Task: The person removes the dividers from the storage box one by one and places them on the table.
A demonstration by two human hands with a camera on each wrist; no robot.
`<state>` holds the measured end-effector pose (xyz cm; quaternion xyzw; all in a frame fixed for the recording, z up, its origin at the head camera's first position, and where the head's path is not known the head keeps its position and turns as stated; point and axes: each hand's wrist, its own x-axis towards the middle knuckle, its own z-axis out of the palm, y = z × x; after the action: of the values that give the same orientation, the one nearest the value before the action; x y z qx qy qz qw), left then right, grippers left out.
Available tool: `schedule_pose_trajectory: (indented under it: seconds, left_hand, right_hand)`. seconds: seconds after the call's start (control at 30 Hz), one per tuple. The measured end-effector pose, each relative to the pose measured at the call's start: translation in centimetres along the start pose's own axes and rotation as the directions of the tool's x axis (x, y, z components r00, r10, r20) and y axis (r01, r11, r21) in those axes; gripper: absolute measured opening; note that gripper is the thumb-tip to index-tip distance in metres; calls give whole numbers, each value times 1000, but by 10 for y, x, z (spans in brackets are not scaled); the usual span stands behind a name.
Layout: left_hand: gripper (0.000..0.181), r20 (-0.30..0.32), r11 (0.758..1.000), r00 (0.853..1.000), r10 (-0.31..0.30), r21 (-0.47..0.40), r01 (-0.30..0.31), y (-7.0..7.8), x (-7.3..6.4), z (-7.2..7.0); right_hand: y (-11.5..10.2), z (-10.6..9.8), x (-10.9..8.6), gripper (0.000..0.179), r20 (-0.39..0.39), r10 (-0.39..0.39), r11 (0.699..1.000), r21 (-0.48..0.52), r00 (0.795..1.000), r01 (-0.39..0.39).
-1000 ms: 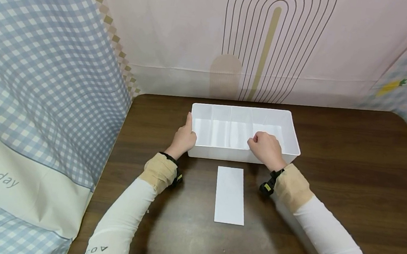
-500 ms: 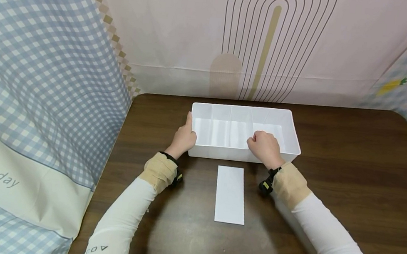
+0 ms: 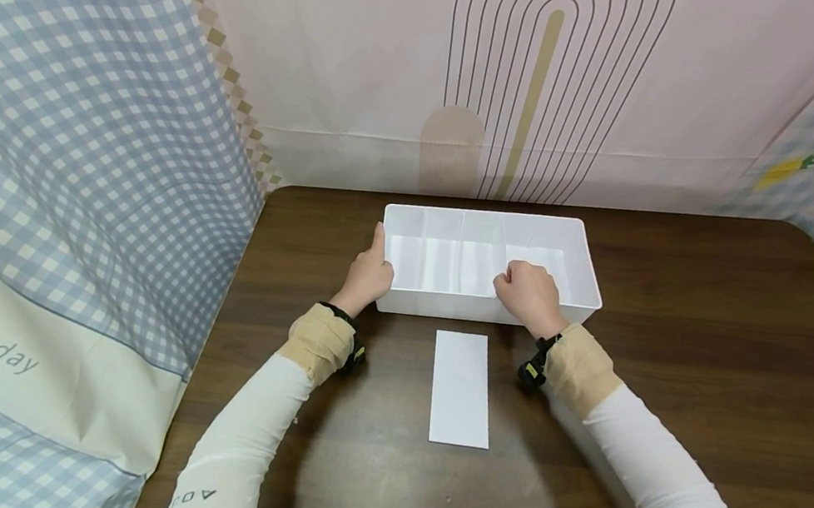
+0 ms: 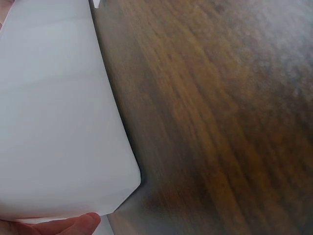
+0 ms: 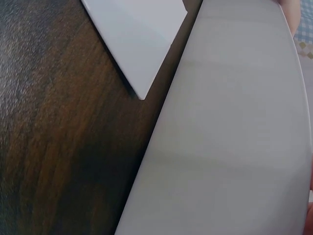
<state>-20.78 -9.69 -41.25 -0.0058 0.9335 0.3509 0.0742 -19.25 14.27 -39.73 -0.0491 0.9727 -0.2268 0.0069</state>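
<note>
A long white storage box [image 3: 439, 306] with thin white dividers across it lies near the table's far edge. My left hand [image 3: 368, 275] holds the box's left end, index finger stretched along the outer wall. In the left wrist view its fingertips [image 4: 88, 223] show at that end. Over the front rim, right of the middle, my right hand [image 3: 532, 295] is curled, thumb and finger at the front end of a white divider [image 3: 505, 244]. Their grip is mostly hidden behind the hand. A loose flat white panel [image 3: 462, 390] lies in front of the box.
The dark wooden table [image 3: 714, 339] spreads to both sides and in front. Behind it hangs a pale cloth [image 3: 353, 63] with arch lines. A blue checked cloth [image 3: 94, 84] borders the left side.
Almost nothing differs. The right forearm has shifted very slightly to the left; both hands stay at the same places on the box, and the loose panel lies still.
</note>
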Motion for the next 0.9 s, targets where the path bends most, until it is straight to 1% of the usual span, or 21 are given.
schedule_pose_trajectory:
  seconds: [0.57,0.9]
  left_hand:
    - [68,-6,1000,1000,10,-1,-10,1,0,0]
    - [67,-1,1000,1000,5,5,-5,0,0,0]
  right_hand:
    - [1,1,1,30,-59,-23,999,21,998,24]
    - [0,-2,0,29,-63,-25,999,37,998,27]
